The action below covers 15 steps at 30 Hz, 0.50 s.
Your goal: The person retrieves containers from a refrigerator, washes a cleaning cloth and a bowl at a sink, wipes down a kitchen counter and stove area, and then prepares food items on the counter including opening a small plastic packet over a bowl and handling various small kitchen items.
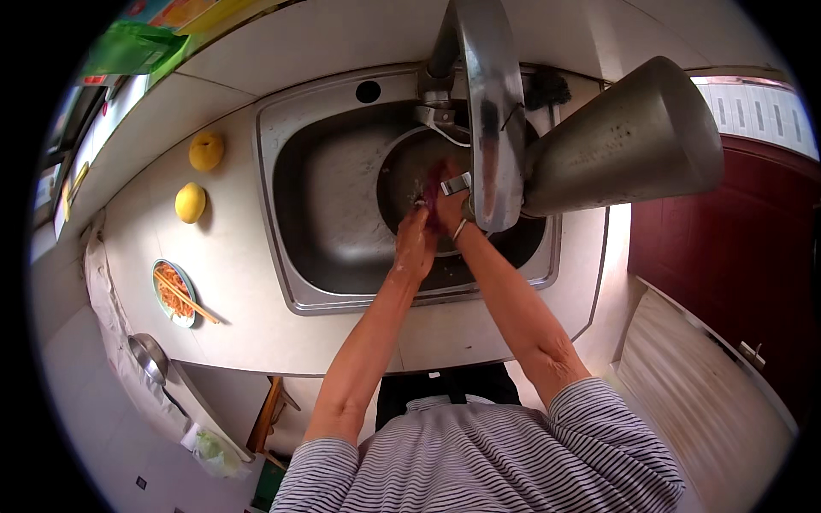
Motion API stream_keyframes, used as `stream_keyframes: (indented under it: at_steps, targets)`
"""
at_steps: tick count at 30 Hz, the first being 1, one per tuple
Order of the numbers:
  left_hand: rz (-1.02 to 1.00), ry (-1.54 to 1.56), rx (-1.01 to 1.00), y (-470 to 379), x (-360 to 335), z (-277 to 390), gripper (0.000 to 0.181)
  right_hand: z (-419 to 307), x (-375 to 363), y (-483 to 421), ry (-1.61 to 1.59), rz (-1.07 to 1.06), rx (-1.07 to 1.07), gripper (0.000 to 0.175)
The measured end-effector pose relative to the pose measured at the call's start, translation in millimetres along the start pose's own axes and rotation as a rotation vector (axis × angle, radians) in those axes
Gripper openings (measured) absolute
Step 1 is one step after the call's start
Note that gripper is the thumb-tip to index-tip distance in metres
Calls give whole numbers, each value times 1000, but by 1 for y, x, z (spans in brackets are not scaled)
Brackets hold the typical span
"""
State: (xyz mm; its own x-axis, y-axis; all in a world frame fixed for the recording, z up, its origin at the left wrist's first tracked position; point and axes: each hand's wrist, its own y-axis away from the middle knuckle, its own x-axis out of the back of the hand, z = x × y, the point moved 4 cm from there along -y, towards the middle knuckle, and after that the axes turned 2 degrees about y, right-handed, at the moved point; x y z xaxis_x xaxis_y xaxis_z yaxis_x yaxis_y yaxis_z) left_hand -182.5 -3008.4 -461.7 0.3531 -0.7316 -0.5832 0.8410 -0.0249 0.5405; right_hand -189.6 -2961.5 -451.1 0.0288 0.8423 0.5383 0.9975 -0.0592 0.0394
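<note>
Both my hands are over a round basin [389, 154] that sits in the right part of a stainless steel sink [327, 211]. Between them is a dark red, cloth-like thing [438, 195], blurred and partly covered by fingers. My right hand [454, 204] grips it from the right, with a band around the wrist. My left hand [414, 238] is closed against its lower left side, wet with some suds on the skin. The metal faucet [494, 122] arches above and hides part of the basin and the edge of my right hand.
A large metal cylinder [628, 141] juts out right of the faucet. A dark scrubbing brush [548, 90] lies behind it. On the left counter are two yellow fruits [206, 151] [190, 202] and a bowl of food [191, 282] with chopsticks [186, 296]. A metal bowl [149, 356] stands farther left.
</note>
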Motion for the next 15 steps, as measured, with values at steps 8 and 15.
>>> stream_keyframes:
  at_steps: [8,15]
  targets:
    - [2,-278,-2,-4,-10,7,35,27,-9,-11,-177,131,-49,24]
    - [66,-38,462,-33,53,-7,40,-3,2,15,-273,63,-133,30]
